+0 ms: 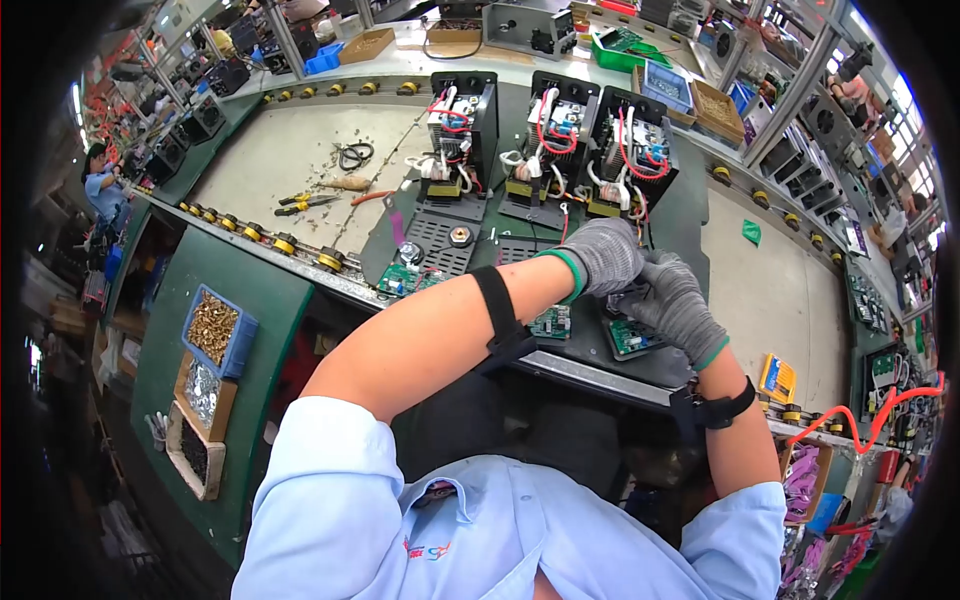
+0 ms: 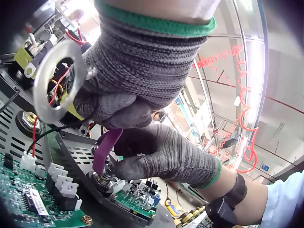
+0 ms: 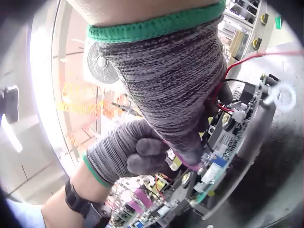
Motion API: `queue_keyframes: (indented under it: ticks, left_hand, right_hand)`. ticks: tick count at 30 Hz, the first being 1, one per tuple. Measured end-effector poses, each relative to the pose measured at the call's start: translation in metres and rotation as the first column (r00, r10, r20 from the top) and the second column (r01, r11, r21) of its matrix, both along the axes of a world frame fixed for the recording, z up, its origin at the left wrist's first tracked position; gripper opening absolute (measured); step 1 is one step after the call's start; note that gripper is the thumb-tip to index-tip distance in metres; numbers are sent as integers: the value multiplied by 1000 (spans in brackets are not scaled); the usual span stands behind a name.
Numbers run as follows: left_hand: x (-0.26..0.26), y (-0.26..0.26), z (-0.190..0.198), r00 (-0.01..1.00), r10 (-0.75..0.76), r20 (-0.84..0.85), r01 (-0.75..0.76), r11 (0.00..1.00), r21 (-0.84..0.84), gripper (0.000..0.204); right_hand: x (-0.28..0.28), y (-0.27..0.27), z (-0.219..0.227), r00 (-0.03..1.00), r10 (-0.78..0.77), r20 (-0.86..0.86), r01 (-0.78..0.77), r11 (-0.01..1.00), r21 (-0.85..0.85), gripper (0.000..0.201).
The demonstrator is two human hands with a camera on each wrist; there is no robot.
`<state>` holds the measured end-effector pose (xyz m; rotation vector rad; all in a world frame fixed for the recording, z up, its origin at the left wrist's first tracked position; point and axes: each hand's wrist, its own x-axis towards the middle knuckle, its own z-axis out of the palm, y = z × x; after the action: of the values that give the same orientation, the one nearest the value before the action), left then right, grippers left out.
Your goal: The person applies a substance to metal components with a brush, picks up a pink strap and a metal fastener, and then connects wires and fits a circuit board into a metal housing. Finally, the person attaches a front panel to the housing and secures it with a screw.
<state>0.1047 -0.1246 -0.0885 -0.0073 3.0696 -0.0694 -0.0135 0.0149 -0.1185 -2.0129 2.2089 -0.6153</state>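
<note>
Pinching fingers of the left hand (image 1: 605,258) are holding a purple strip (image 2: 105,151), which is standing at a bolt (image 2: 102,182) beside a circuit board (image 2: 141,200); whether the right hand (image 1: 678,300) is gripping isn't showing clearly. Probably light and bendy, the strip is favouring a high hold, sparing the fragile board.

A pale tabletop (image 1: 760,320) edged with yellow-and-black rollers (image 1: 284,243) runs through a crowded workshop, with a dark green side table (image 1: 275,300) at left and metal posts (image 1: 795,95) behind. Overhead stretch a whitish ceiling (image 2: 280,85), a glowing light strip (image 2: 256,71) and coiled red hoses (image 2: 237,49); a round fan (image 3: 101,64) shows high up too.
</note>
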Motion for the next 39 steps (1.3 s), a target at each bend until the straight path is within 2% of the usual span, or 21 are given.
queue_keyframes:
  ticks: [2,4,6,9,10,15,17,18,21,24,25,26,27,28,30,31,35,36,37,38,39]
  left_hand:
    - [1,-1,-3,1000,0,16,0,1000,18,21]
    - [-7,-3,-10,1000,8,1,-8,999,44,21]
    - [-7,0,-14,996,76,-37,-71,991,117,20]
    - [-6,4,-26,978,46,-204,-18,991,134,22]
    - [1,7,-23,964,50,-260,0,982,188,25]
    - [-8,21,-28,915,319,-247,-190,881,433,29]
    - [-14,22,-29,942,280,-184,-211,921,326,26]
    - [-9,22,-21,957,251,-149,-195,930,310,25]
    - [-14,21,-22,946,309,-96,-254,893,371,25]
    - [-16,21,-30,934,316,-164,-255,915,313,26]
    - [-13,22,-25,916,374,-145,-298,876,379,26]
    - [-10,23,-19,894,432,-122,-339,829,445,27]
    - [-3,24,-10,949,299,-103,-251,911,327,26]
    - [-5,22,-17,947,307,-99,-262,912,316,26]
    - [-17,21,-31,945,299,-134,-258,931,259,25]
    - [-15,23,-28,894,427,-133,-340,843,417,25]
    - [-13,21,-27,913,377,-155,-290,868,404,30]
    - [-10,22,-23,915,371,-156,-283,870,404,30]
    - [-4,25,-17,901,412,-137,-316,838,444,30]
    - [-1,28,-11,885,450,-117,-344,803,487,31]
    - [-3,29,-15,894,424,-144,-321,832,452,31]
  right_hand:
    - [4,1,-3,993,71,99,-75,997,37,47]
    - [17,-8,-2,955,-62,-289,93,991,95,46]
    - [23,-9,0,951,-94,-295,128,987,97,44]
    - [10,2,9,995,60,81,-66,994,84,41]
    - [12,6,17,982,162,94,-153,984,-91,36]
    - [15,9,1,987,116,-109,-132,978,-160,28]
    - [9,7,-7,987,135,87,-126,987,-101,36]
    - [-1,3,-11,994,88,-64,-92,993,-72,41]
    - [11,-1,-10,997,-69,33,65,992,106,37]
    - [-4,-8,-33,943,-49,-330,92,989,118,41]
    - [-19,-12,-44,995,-49,83,38,991,129,44]
    - [-31,-15,-55,875,-38,483,-25,992,123,48]
    - [-29,-17,-58,602,-27,798,-83,992,96,51]
    - [-25,-15,-63,596,-13,803,-93,992,85,51]
    - [-18,-8,-59,890,-20,455,-39,992,119,55]
    - [-5,-12,-33,985,-62,-162,118,925,361,56]
    - [18,-11,-5,941,-123,-314,241,896,373,51]
    - [-3,-19,-42,848,-249,469,113,947,300,46]
    - [-17,-20,-59,229,-165,959,89,985,148,40]
    - [-17,-13,-50,236,-173,956,102,983,153,40]
    - [-10,-5,-32,815,-63,576,31,997,65,46]
